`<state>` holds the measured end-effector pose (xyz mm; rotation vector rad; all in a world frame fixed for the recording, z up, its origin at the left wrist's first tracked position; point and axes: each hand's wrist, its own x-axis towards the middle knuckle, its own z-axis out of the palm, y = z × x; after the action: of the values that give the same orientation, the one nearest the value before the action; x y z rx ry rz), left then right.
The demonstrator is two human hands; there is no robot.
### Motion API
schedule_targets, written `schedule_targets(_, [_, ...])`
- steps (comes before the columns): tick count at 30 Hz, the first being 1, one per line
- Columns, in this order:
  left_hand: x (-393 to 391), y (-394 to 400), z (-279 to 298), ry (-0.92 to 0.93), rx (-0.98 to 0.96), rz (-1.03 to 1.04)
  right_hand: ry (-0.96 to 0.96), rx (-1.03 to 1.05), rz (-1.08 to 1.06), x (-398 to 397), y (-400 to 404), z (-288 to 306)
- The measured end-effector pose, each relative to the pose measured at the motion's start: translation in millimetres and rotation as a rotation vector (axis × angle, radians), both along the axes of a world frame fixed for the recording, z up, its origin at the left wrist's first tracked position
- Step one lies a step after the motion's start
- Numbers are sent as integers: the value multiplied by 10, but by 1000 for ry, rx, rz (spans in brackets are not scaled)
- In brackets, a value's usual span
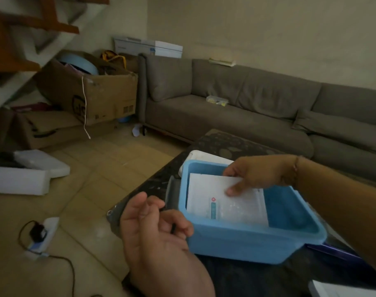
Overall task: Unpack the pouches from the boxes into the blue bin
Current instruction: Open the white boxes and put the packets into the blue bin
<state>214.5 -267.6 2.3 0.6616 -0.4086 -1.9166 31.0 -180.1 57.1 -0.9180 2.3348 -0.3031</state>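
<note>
Bin: one blue rectangular plastic bin [247, 241] on the dark table [144, 189].
Pouch: one white flat pouch [208, 196] inside bin; red cross mark and teal strip, text unreadable.
Right hand [257, 174]: pinches the pouch's top edge.
Left hand [155, 224]: loosely curled, holding nothing, beside bin.

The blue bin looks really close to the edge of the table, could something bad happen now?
Maybe. The blue bin sits near the dark table's edge, so a push from the right hand could slide it off. That hand only pinches the white pouch by its top, so it might slip and land crooked. The left hand holds nothing and isn't steadying the bin.
</note>
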Motion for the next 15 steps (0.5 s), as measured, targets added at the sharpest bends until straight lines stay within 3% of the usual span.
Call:
schedule_targets(6, [-28,-71,-42,-26,33,24,488,4,26,334,-66,-135])
schedule_targets(11, [-50,-60,-66,-36,67,1,383,107,94,382,-51,-269])
schedule_targets(15, [-24,-58,-90,-35,67,-17,430,71,154,378,-47,-314])
